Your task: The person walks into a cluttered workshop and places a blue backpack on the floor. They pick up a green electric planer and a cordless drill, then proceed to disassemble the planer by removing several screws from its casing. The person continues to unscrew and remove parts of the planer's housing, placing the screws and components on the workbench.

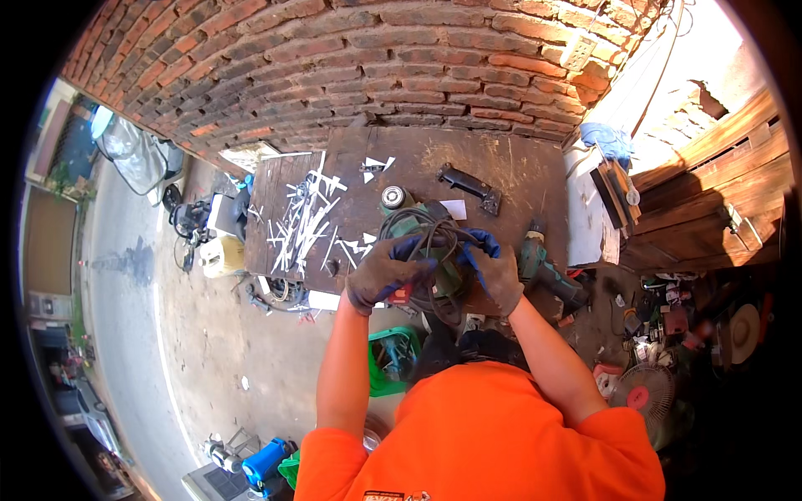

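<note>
A dark power cord [430, 236], bundled in several loops, is between my two gloved hands over the near part of the workbench. My left hand [386, 272] is closed around the left side of the loops. On the right side, my right hand [496, 271] grips the same bundle, its fingers curled inward. Beneath the cord lies a green power tool [404, 221], mostly hidden by the loops and gloves. Just beyond it stand a small round silver-topped can [393, 197] and a black handle-shaped tool part [470, 189]. A teal cordless drill [533, 250] lies right of my right hand.
White strips [302, 221] are scattered over the left of the wooden workbench [501, 154], which meets a brick wall [401, 67]. Below its near edge is a green bin [383, 380] with items inside. Clutter and a fan [647, 391] fill the right side. A yellow jerrycan [221, 255] stands left.
</note>
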Motion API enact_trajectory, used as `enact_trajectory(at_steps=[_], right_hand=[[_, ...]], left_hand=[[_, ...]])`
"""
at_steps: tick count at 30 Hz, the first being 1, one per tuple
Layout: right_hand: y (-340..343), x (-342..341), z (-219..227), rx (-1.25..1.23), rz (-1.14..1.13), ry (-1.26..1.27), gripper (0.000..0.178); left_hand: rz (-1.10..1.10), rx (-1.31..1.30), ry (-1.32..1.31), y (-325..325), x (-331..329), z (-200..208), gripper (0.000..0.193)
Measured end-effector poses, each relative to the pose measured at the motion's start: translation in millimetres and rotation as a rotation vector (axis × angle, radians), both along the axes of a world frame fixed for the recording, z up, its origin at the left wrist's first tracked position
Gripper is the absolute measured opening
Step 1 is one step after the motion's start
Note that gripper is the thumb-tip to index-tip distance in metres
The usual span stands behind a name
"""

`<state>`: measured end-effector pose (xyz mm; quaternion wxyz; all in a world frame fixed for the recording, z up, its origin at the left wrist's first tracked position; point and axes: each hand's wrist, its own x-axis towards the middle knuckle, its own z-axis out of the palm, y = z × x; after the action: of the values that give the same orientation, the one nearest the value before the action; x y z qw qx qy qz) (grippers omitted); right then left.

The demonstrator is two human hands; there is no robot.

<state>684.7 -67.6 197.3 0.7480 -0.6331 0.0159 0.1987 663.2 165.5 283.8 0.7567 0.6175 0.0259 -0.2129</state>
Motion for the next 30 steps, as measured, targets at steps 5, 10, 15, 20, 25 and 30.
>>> enact_trajectory(at_steps=[5, 10, 15, 20, 25, 30], right_hand=[[-11, -3, 27, -0.397, 0.243, -0.333, 0.059], [-11, -1, 21, -0.631, 0.284, -0.255, 0.065], [15, 19, 27, -0.943, 0.348, -0.525, 0.050], [9, 16, 34, -1.038, 0.510, -0.543, 0.038], [-23, 0, 6, -0.543, 0.421, 0.053, 0.038], [-32, -12, -7, -0.685, 0.385, -0.358, 0.037]], left_hand=[[0.006, -0.011, 0.271, 3, -36, -29, 0.041], [0.438, -0.115, 0.098, -8, -52, -35, 0.051], [0.316, 0.085, -0.140, -17, -62, -42, 0.073], [0.531, 0.897, -0.048, -28, -60, -21, 0.084], [0.469, 0.604, -0.041, -12, -64, -103, 0.098], [0.519, 0.928, -0.072, -22, -68, -92, 0.084]])
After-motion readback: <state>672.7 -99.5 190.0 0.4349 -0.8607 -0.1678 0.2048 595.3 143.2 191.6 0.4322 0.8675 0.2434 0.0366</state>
